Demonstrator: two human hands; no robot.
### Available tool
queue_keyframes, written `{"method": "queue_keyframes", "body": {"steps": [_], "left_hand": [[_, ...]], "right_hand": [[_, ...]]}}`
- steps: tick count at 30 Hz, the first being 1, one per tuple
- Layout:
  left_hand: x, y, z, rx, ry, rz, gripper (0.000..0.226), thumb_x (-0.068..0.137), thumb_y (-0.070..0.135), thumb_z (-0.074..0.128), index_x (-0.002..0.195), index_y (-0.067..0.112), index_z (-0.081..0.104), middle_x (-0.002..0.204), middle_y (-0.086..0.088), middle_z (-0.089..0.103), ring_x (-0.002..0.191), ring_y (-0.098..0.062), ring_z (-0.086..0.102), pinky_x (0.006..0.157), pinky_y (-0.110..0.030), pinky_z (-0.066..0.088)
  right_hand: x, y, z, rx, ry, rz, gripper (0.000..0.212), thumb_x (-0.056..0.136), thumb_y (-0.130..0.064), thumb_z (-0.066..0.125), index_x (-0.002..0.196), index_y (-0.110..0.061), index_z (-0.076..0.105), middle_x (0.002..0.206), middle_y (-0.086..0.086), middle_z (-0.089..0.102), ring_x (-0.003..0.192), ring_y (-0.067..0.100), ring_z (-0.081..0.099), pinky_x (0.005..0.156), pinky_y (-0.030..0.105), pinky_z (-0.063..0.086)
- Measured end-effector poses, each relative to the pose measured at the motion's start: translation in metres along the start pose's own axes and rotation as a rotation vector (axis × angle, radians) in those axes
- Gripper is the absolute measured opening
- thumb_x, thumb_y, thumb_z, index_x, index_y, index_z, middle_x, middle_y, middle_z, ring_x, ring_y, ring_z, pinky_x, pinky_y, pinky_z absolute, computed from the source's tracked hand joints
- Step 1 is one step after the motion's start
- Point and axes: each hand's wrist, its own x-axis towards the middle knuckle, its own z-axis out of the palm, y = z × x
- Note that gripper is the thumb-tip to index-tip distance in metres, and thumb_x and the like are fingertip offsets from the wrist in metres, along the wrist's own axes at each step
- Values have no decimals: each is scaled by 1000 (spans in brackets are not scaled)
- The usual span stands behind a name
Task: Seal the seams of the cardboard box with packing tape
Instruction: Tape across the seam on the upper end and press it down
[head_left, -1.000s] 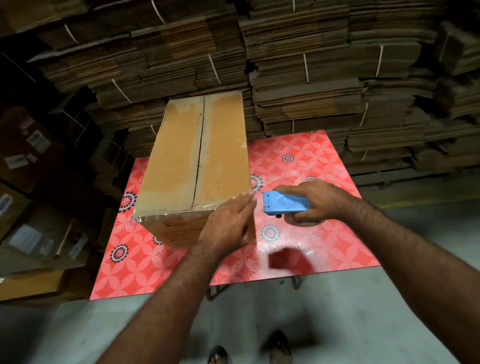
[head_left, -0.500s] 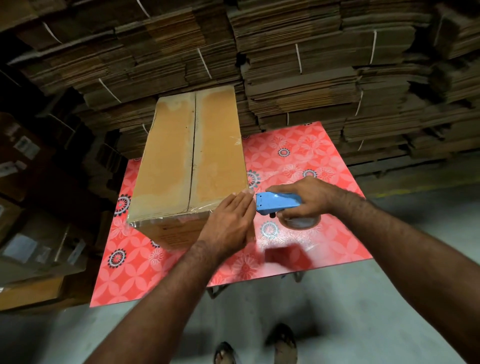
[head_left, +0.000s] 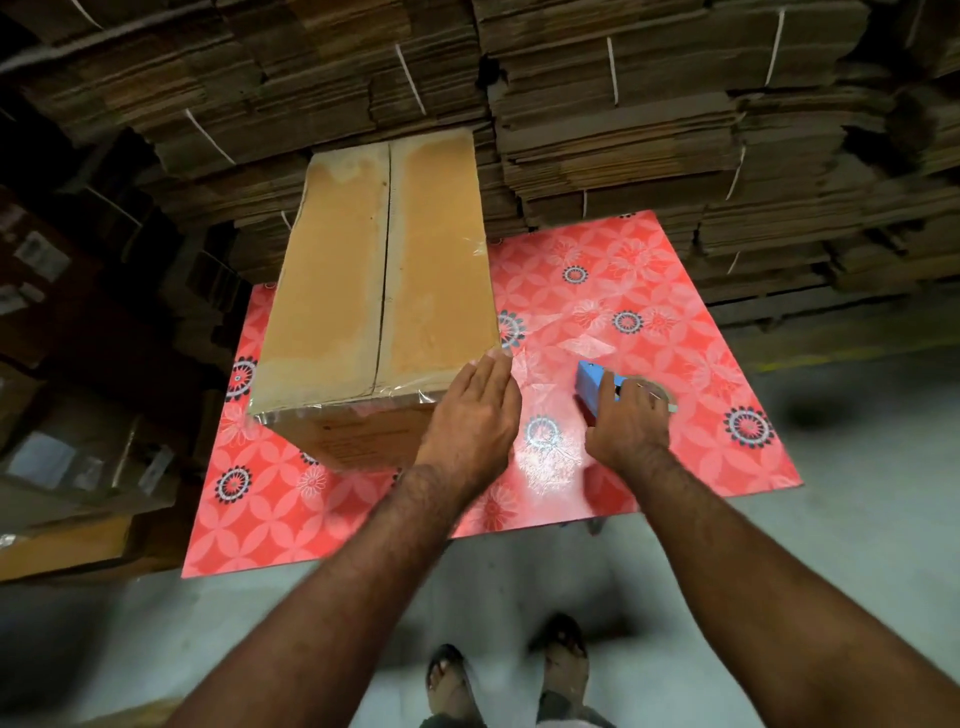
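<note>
text: none legible | cardboard box (head_left: 363, 441) near side: small dark print, too blurred to read

The counter (head_left: 649, 291) in front of me is covered in a red sheet printed with pale petals and dark round flower shapes. My cardboard box (head_left: 379, 291) stands on its left half, near the far edge, its long side running away from me. To the right of the box, close to the near edge, the blue tape dispenser (head_left: 592, 387) sits low over the red sheet.
</note>
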Motion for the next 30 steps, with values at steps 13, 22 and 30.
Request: {"method": "queue_keyframes", "body": {"steps": [13, 22, 30], "left_hand": [[-19, -10, 7, -320, 130, -3, 87, 68, 22, 64, 151, 12, 39, 161, -20, 27, 150, -33, 25, 123, -48, 19], [-108, -122, 11, -686, 471, -550, 54, 85, 16, 47, 136, 2, 56, 141, -17, 57, 134, -30, 51, 116, -46, 34], [-151, -187, 50, -802, 488, -646, 38, 95, 14, 51, 129, 4, 64, 132, -14, 65, 126, -25, 59, 111, -34, 41]], "right_hand": [[-22, -13, -21, 309, 124, 43, 50, 91, -25, 56, 138, -8, 46, 128, 20, 54, 116, 38, 53, 91, 45, 47], [-67, -130, -131, 754, 655, -465, 36, 89, -17, 52, 122, -7, 65, 116, 12, 65, 109, 27, 58, 96, 34, 43], [-72, -288, -125, 511, 419, -753, 37, 98, -25, 48, 119, 0, 65, 118, 20, 67, 112, 37, 62, 95, 48, 52]]}}
